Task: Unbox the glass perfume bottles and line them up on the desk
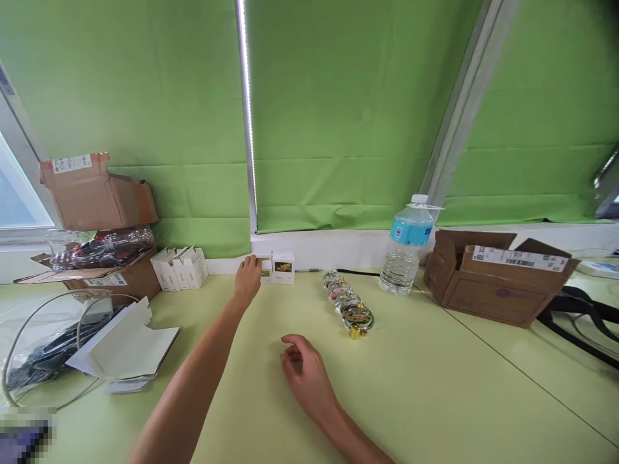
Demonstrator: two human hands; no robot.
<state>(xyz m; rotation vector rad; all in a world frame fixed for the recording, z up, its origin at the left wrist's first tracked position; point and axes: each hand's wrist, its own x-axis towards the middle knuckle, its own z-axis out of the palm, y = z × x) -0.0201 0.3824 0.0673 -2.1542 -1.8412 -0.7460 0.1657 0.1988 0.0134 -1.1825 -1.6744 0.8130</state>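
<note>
My left hand (247, 281) reaches to the back of the table, its fingers closed on a small white box (265, 269) that it partly covers. Just right of that box stands a second white box (284, 268) with a dark picture on its front. My right hand (305, 370) hovers over the middle of the table, fingers curled loosely, thumb and fingertips apart with nothing between them. Beyond it to the right lies a row of coiled wire bundles (345, 299) in clear wrapping, with a small gold-coloured piece (354, 332) at the near end.
A large water bottle (407, 248) and an open cardboard box (503, 283) stand at the right. At the left are several white cartons (180, 269), stacked cardboard boxes (99, 193), folded white card (130, 345) and a bagged cable (46, 354). Green blinds (338, 116) hang behind.
</note>
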